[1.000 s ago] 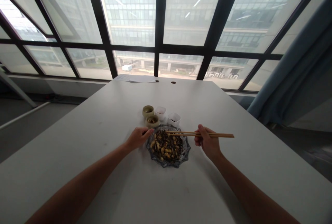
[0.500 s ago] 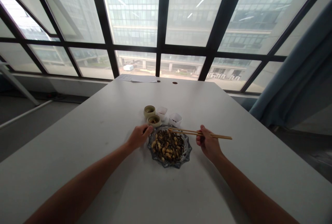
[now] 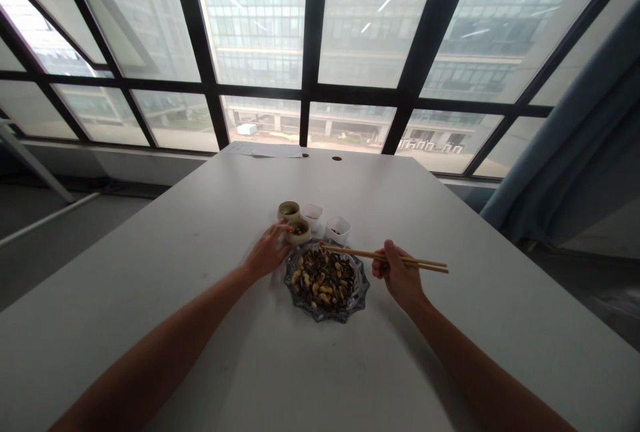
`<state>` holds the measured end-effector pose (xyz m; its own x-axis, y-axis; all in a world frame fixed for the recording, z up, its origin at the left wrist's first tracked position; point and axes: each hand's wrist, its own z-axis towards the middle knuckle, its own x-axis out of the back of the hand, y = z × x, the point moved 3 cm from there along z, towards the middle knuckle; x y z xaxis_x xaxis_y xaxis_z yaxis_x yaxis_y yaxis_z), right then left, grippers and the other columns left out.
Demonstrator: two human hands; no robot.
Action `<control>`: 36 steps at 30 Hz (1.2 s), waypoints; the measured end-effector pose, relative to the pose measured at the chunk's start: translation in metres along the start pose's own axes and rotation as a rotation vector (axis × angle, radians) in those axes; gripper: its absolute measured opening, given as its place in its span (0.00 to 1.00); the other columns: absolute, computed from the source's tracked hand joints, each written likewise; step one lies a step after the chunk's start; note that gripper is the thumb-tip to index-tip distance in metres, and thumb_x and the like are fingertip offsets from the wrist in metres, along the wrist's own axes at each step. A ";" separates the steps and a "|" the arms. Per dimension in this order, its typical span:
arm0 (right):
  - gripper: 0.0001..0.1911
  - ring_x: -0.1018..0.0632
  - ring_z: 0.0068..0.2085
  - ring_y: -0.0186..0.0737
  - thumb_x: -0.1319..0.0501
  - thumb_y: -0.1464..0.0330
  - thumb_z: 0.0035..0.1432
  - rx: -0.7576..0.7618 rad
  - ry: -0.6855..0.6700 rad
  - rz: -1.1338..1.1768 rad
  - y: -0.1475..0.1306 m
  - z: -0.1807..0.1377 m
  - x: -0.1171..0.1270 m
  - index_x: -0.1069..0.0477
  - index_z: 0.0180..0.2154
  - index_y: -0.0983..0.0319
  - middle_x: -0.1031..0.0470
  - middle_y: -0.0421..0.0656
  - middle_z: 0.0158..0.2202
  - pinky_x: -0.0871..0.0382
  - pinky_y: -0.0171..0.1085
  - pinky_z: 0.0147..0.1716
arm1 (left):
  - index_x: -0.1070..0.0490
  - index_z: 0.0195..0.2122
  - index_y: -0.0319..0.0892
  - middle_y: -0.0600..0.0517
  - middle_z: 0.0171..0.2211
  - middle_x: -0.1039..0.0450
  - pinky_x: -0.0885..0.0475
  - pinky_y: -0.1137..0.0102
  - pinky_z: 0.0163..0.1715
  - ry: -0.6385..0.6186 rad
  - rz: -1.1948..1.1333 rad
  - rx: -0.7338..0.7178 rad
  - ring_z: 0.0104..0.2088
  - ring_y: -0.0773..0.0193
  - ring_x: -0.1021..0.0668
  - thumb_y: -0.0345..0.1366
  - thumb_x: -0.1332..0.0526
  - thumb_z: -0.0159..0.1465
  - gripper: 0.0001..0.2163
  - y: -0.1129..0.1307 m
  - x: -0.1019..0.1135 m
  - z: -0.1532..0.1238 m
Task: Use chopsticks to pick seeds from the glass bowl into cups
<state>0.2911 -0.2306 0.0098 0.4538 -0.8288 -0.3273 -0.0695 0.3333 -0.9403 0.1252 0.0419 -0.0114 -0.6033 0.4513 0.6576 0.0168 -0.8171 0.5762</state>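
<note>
My right hand (image 3: 400, 279) is closed around a pair of wooden chopsticks (image 3: 367, 255), which point left. Their tips hover over the far rim of a scalloped glass bowl (image 3: 363, 295), with a small reddish-brown piece, too small to name, between them. Peanuts in their shells (image 3: 325, 293) and dark striped seeds, apparently sunflower seeds (image 3: 333, 272), fill the glass bowl. My left hand (image 3: 267, 253) has its fingers apart at the left side of the nearer small green bowl (image 3: 302, 240); the fingertips reach its rim. Small brownish pieces lie inside that bowl.
Another small green bowl (image 3: 289, 207) stands just behind, beside two small white cups (image 3: 313, 212) with little bits in them. Papers (image 3: 265, 151) lie at the far end of the white table (image 3: 210, 325), before the windows. A blue curtain (image 3: 565, 119) hangs at right.
My left hand has moved forward from the glass bowl's rim, its fingers spreading toward the nearer green bowl. The chopstick tips have shifted slightly left and away from me.
</note>
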 end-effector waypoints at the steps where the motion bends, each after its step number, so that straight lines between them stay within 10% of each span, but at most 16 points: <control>1: 0.29 0.29 0.15 0.32 0.27 0.44 0.44 -0.003 0.000 0.002 0.000 0.000 0.000 0.26 0.24 0.64 0.29 0.40 0.15 0.37 0.30 0.12 | 0.33 0.51 0.43 0.40 0.61 0.32 0.24 0.56 0.53 0.002 -0.016 0.000 0.62 0.50 0.28 0.31 0.38 0.60 0.18 0.000 -0.001 0.001; 15: 0.29 0.30 0.14 0.31 0.27 0.44 0.44 0.002 0.050 0.058 -0.007 0.006 -0.002 0.28 0.24 0.63 0.30 0.38 0.14 0.37 0.29 0.11 | 0.32 0.38 0.44 0.43 0.57 0.28 0.25 0.53 0.55 0.118 -0.073 -0.058 0.57 0.52 0.24 0.29 0.35 0.59 0.09 0.002 0.000 -0.002; 28: 0.27 0.26 0.19 0.34 0.38 0.45 0.59 0.346 -0.295 -0.434 -0.039 0.015 -0.087 0.26 0.25 0.62 0.24 0.43 0.19 0.32 0.32 0.17 | 0.32 0.42 0.44 0.43 0.58 0.28 0.23 0.56 0.51 0.127 -0.092 -0.063 0.56 0.53 0.23 0.29 0.36 0.59 0.11 0.006 0.002 -0.004; 36: 0.31 0.28 0.17 0.33 0.41 0.41 0.59 0.356 -0.240 -0.403 -0.053 0.021 -0.073 0.24 0.27 0.63 0.24 0.44 0.19 0.35 0.32 0.15 | 0.33 0.43 0.45 0.43 0.59 0.29 0.23 0.55 0.51 0.107 -0.100 -0.018 0.58 0.52 0.24 0.30 0.36 0.59 0.12 0.002 -0.001 -0.004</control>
<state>0.2802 -0.1782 0.0860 0.5738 -0.8103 0.1191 0.4340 0.1776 -0.8833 0.1228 0.0381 -0.0126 -0.6830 0.4903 0.5414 -0.0611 -0.7770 0.6266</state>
